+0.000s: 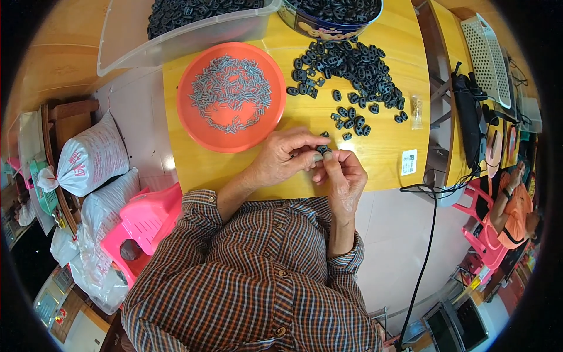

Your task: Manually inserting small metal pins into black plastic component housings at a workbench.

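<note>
Black piece (322, 149) is held up b/w both hands, over the near side of the desk (381, 155), approx mid-width. L hand (275, 157) comes in from its left, R hand (347, 179) from its lower right; neither is clearly nearer, as fingertips of both meet at it. L grip: thumb & index almost together, on the piece's left. R grip: thumb pressed up against it, other fingers curled, no wide gap. Long axis: can't tell, fingers cover too much. Also can't tell if a pin is in it.

Containers, big to small: clear plastic bin (120, 44) at far L corner, w/ a heap of black pieces (199, 16) inside. Orange plate (185, 114), just beyond L hand, w/ lots of loose grey pins (230, 88), spread in a rough ring w/ a bare patch near the bottom. Blue round tin (328, 30) at far edge, right of bin, also full of black pieces.

On bare desk: big loose pile (360, 73) in front of tin, right of plate; then a small cluster (352, 121) b/w pile & R hand. White label (409, 162) lies well right of R hand, small clear packet (416, 111) beyond it. Smallest: single pieces, e.g. a stray one (347, 136) just past R hand.
</note>
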